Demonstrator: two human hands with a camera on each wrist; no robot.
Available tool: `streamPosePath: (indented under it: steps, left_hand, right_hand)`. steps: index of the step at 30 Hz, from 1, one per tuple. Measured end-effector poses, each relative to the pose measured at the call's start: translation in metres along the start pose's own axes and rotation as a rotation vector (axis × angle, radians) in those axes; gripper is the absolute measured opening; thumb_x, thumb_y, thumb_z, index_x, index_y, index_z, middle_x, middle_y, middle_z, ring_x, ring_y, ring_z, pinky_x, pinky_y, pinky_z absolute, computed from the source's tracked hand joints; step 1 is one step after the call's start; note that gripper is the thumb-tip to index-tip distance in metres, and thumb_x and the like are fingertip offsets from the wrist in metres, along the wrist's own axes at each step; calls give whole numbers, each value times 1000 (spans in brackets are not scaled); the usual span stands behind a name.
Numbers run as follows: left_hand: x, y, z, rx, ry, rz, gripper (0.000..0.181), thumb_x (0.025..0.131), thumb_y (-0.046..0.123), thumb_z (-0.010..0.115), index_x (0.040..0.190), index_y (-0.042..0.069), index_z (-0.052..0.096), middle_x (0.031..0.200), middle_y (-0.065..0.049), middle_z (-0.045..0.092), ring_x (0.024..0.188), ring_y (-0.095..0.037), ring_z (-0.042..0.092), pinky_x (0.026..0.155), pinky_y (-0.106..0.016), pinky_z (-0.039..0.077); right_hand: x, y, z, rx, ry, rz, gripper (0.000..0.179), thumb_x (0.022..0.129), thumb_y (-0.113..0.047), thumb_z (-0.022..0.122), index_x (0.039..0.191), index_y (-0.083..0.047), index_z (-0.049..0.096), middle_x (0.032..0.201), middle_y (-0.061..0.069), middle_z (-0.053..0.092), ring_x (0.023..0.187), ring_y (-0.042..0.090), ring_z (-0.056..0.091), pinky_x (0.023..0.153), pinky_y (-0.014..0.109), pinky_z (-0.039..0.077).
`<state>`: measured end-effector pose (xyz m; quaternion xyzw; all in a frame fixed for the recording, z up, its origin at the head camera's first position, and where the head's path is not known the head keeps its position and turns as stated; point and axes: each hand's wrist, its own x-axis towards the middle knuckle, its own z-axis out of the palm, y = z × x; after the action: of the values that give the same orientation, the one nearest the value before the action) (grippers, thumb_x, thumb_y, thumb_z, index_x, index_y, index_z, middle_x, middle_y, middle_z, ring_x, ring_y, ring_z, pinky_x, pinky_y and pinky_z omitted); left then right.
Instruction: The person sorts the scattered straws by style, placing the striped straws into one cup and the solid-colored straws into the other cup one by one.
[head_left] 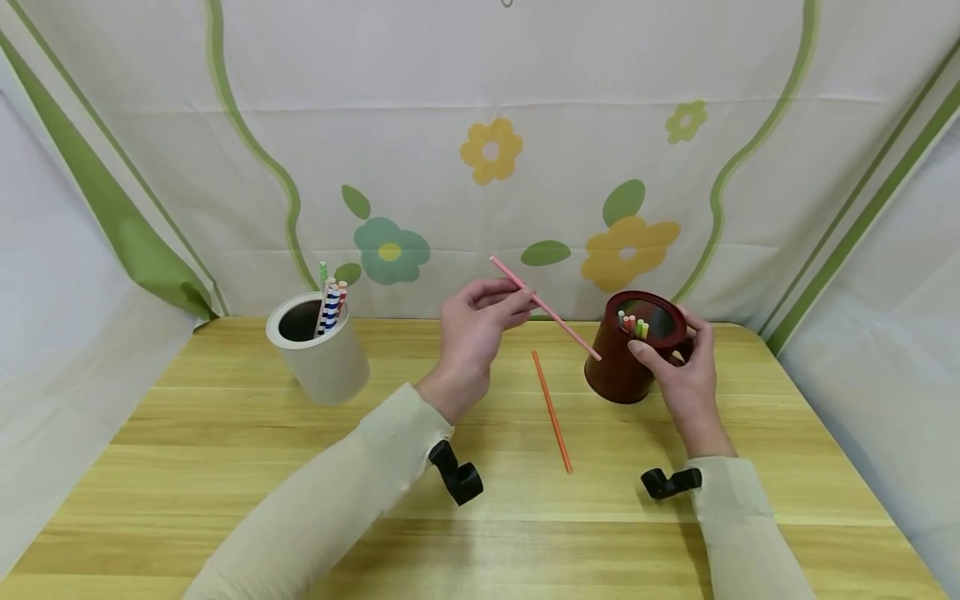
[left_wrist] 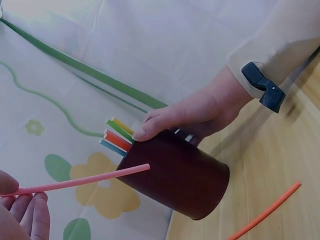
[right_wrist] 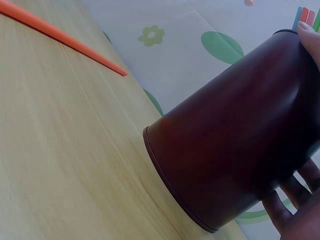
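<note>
My left hand (head_left: 471, 337) pinches a pink straw (head_left: 551, 312) between thumb and fingers, holding it slanted above the table. The straw's lower end points toward a dark red-brown mug (head_left: 618, 367); in the left wrist view this end (left_wrist: 142, 169) overlaps the mug's side. Standing on the table at the right, the mug has several coloured straws (head_left: 632, 323) leaning inside it. My right hand (head_left: 686, 375) grips the mug at its handle side, thumb on the rim and fingers behind. An orange straw (head_left: 551, 408) lies on the table between my hands.
A white mug (head_left: 330, 367) with several striped and dotted straws (head_left: 332, 308) stands at the left of the wooden table (head_left: 525, 542). Behind the table's far edge hangs a flower-printed curtain (head_left: 420, 75), with pale cloth at both sides.
</note>
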<state>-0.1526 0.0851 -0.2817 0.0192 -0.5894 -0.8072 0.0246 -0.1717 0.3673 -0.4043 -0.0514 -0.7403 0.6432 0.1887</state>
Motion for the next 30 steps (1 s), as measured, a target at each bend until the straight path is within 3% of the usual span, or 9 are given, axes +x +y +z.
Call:
streamPosePath:
  steps: [7, 17, 24, 30]
  left_hand:
    - [5, 0, 15, 5, -14, -13, 24, 96, 5, 81, 118, -1, 75, 109, -15, 81, 97, -23, 82, 96, -38, 65]
    - [11, -7, 34, 57, -24, -17, 14, 94, 4, 82, 108, 4, 80, 101, -12, 82, 82, -12, 79, 87, -30, 65]
    - [13, -12, 40, 79, -16, -13, 14, 95, 4, 82, 108, 3, 80, 100, -11, 82, 81, -12, 78, 84, -30, 65]
    - [15, -6, 41, 70, -18, 17, 18, 96, 7, 81, 113, 2, 79, 103, -11, 82, 84, -13, 78, 85, -30, 65]
  right_hand:
    - [0, 1, 0, 10, 2, 4, 80, 92, -10, 84, 158, -28, 42, 137, -16, 54, 123, 7, 51, 90, 10, 50]
    - [0, 0, 0, 0, 4, -4, 80, 93, -10, 84, 158, -28, 42, 136, -15, 54, 122, 7, 51, 89, 9, 50]
    - [1, 0, 0, 35, -2, -14, 80, 92, -6, 84, 157, -26, 44, 136, -14, 57, 122, 8, 54, 88, 9, 52]
    - [1, -1, -1, 33, 4, -14, 79, 91, -8, 86, 156, -27, 46, 133, -13, 58, 120, 8, 55, 88, 10, 52]
